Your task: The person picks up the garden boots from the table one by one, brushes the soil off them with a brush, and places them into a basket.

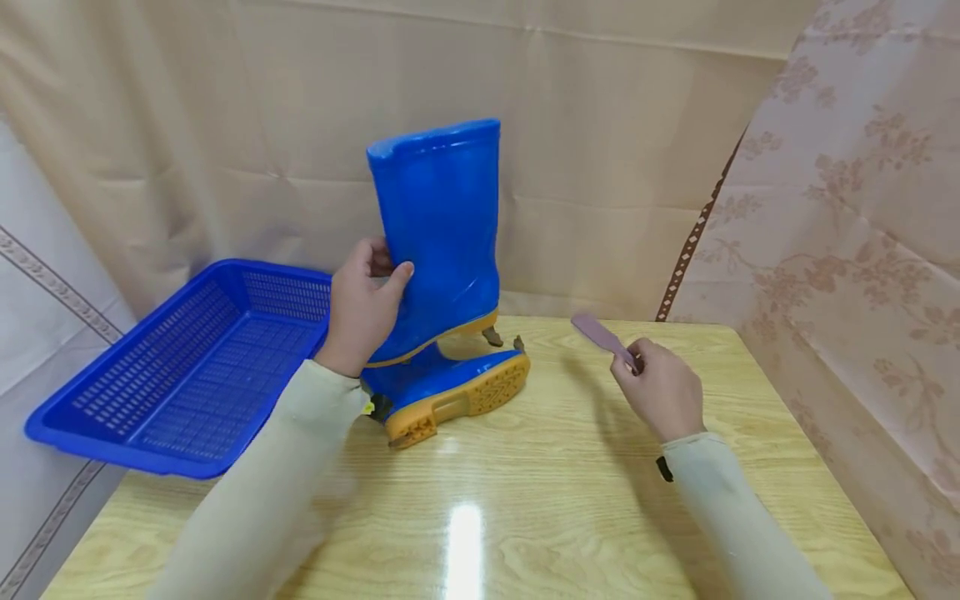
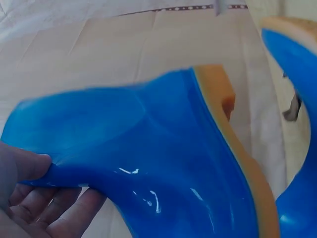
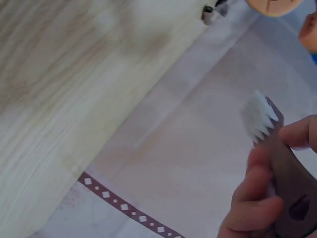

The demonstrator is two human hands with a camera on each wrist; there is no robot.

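Note:
My left hand (image 1: 363, 308) grips the shaft of a blue rubber boot (image 1: 442, 225) with a yellow sole, thumb on the near side. That boot stands roughly upright, slightly tilted, above a second blue boot (image 1: 450, 387), which lies on its side on the table with its treaded sole outward. In the left wrist view the held boot (image 2: 148, 144) looks wet or glossy. To the right, my right hand (image 1: 663, 392) holds a brush (image 1: 597, 333) by its purplish handle, apart from both boots. White bristles of the brush (image 3: 258, 118) show in the right wrist view.
A blue plastic basket (image 1: 135, 462) sits at the left of the wooden table (image 1: 540, 500). Small brown pieces (image 1: 492, 337) lie on the table behind the boots. Beige cloth (image 1: 615, 167) hangs behind, and patterned cloth (image 1: 862, 208) borders the right.

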